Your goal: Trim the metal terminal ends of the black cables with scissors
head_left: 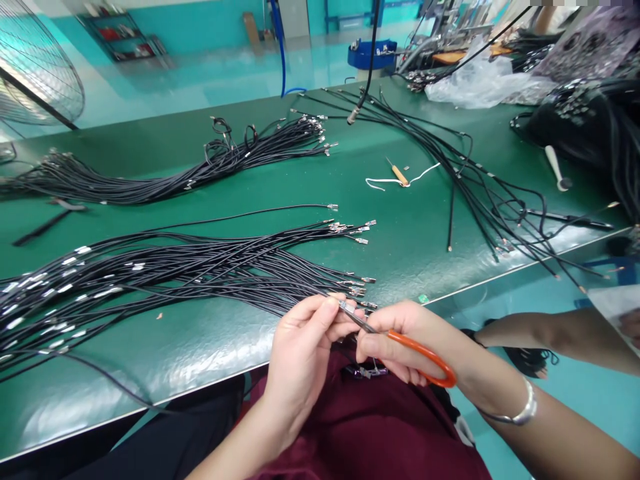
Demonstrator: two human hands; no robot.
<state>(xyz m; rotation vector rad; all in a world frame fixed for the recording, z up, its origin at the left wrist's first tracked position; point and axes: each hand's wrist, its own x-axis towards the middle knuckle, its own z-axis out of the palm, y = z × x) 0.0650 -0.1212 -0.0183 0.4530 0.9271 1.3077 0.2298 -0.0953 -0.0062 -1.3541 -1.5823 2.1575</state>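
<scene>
Between the thumb and fingers of my left hand point(303, 343) is the end of a thin black cable, with a small metal connector point(344, 305) at its tip. My right hand point(400, 333) is wrapped around a pair of scissors with an orange loop handle point(434, 363). The dark, narrow blades point(361, 323) point left and reach the connector. How far the blades are apart is too small to tell. Just beyond my hands lies a bundle of black cables point(215, 260), its metal-tipped ends fanned toward the right.
Farther back on the green table point(280, 193) lies another cable bundle point(165, 187). Loose black cables point(430, 143) spread at the right, near a wooden-handled pick point(399, 175) with white string. A black hose point(370, 63) hangs above. Someone's arm point(560, 340) shows at right.
</scene>
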